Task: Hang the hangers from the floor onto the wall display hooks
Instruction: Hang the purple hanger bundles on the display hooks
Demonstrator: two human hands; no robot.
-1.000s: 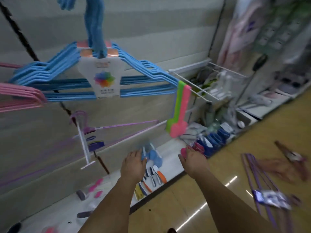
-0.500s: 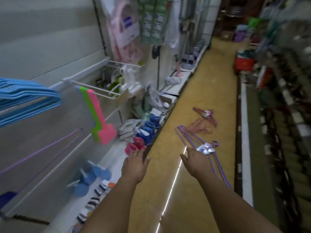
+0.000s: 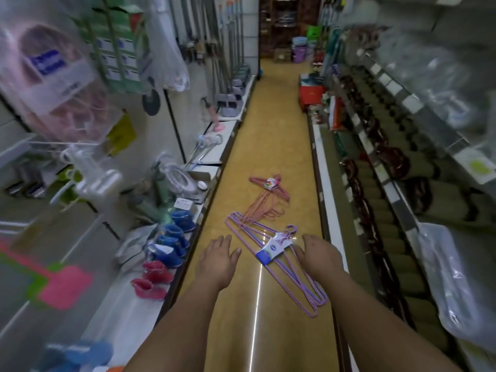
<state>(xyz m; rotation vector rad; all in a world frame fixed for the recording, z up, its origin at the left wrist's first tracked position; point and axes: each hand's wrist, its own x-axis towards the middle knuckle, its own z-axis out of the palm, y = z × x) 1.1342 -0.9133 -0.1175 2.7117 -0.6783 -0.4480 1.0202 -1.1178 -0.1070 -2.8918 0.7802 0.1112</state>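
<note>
While both arms reach forward over the yellow aisle floor point(image 3: 271, 124), neither hand grips anything. Left hand point(image 3: 218, 260): back up, fingers straight and slightly spread, holding nothing, above bare floor just left of the purple hanger bundle point(image 3: 279, 261). Right hand point(image 3: 320, 255): back up, fingers loosely bent downward, nothing visibly pinched; it overlaps the right side of the bundle in view, next to the hook ends, but contact cannot be confirmed.

Purple hanger bundle: lies flat on the floor between the two hands. Long axis runs diagonally, from the far-left shoulder tip near the left shelf base to the near-right tip beside the right forearm. Hooks point away toward the right shelving, curling at the far-right side. A white and blue paper label point(image 3: 273, 248) wraps the neck just below the hooks.

Pink hanger bundle point(image 3: 268, 194): also flat on the floor, farther down the aisle, apart from both hands. Its near ends touch or overlap the far-left tip of the purple bundle. Carded label sits at its far end; hook direction not clear.

Left low shelf: row of small blue boots point(image 3: 174, 237) and pink boots point(image 3: 151, 280) along the edge.
</note>
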